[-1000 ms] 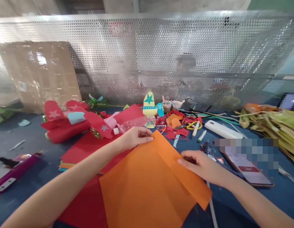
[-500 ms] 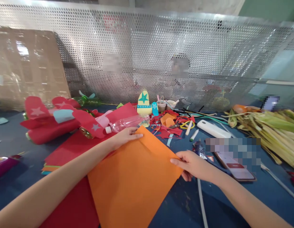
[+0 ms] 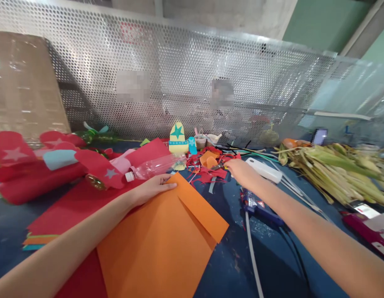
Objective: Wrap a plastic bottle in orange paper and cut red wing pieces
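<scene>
One bright orange, flat sheet of paper-like material (image 3: 154,248) lay on the dark blue worktop (image 3: 227,265), lower centre of view, partly over a large red sheet (image 3: 83,273). A long, strip-shaped orange flap (image 3: 202,211) was folded over along its right side; a shadow ran under the inner edge, so it probably wasn't creased flat.

Left hand (image 3: 154,188) pinched the far corner, thumb on top. Right hand (image 3: 238,170) was off the sheet, fingers at a dark, slim tool (image 3: 218,166), probably scissors; fingers hid most of it, couldn't tell if the grip had closed.

Step in hand, my read: hold the fold one-handed while getting the tool. Doing it well meant a firm, quiet left pinch, the flap's edge kept true, and the tool lifted clear of the scraps rather than dragged. Weak point: no hand on the flap's near end, so it could spring or skew.

Orientation: pinched corner pointed away from the person. Flap's long axis ran diagonally, from that corner toward the person and rightward. Sheet's near end was out of frame, so its overall long axis was unclear.

Outward: red and orange cut scraps (image 3: 208,178) beyond the sheet, clear plastic bottle (image 3: 157,167) just past the left hand, dark blue glue gun (image 3: 263,209) under the right forearm.
</scene>
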A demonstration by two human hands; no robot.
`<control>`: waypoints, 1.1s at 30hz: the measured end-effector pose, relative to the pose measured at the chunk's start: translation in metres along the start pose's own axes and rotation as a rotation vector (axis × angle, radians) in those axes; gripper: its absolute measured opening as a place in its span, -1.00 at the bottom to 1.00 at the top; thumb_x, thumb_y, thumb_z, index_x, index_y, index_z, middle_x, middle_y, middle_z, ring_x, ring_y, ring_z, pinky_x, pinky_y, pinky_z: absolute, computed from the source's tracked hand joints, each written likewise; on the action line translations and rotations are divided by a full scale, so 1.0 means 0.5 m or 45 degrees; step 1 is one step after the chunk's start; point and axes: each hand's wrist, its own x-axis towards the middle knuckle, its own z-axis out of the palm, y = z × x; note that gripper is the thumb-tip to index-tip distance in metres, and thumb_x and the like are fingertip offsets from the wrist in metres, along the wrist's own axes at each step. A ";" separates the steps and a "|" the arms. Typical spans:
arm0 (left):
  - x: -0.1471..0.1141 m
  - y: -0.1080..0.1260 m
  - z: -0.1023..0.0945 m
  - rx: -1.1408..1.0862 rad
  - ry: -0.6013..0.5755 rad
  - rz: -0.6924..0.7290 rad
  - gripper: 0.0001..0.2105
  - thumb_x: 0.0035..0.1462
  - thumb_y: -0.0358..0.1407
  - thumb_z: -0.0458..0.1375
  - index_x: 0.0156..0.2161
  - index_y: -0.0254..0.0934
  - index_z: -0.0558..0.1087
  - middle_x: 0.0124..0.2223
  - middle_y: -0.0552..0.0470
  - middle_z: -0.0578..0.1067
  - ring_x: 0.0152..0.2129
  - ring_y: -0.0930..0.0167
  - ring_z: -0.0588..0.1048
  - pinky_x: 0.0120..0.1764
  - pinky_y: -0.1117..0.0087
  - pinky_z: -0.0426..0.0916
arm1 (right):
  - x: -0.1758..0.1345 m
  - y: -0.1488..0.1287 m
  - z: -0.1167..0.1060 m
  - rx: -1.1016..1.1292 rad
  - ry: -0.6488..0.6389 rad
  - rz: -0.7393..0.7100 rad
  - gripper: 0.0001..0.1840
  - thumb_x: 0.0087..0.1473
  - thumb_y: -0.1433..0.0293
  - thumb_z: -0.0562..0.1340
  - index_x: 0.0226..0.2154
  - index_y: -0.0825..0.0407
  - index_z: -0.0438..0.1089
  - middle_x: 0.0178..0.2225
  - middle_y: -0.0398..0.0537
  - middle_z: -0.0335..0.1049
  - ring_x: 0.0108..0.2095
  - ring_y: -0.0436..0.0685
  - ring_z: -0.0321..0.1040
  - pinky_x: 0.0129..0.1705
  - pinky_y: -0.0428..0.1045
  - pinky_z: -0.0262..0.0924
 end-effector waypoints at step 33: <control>0.003 -0.004 -0.015 -0.170 0.074 -0.007 -0.59 -0.18 -0.17 0.43 -0.20 -0.29 0.51 -0.22 -0.03 0.62 -0.40 0.36 0.59 -0.24 0.38 0.45 | 0.100 0.028 -0.058 0.311 0.527 0.211 -0.68 0.19 0.30 0.23 -0.03 0.08 0.33 -0.08 0.00 0.38 -0.13 0.16 0.38 -0.10 0.17 0.31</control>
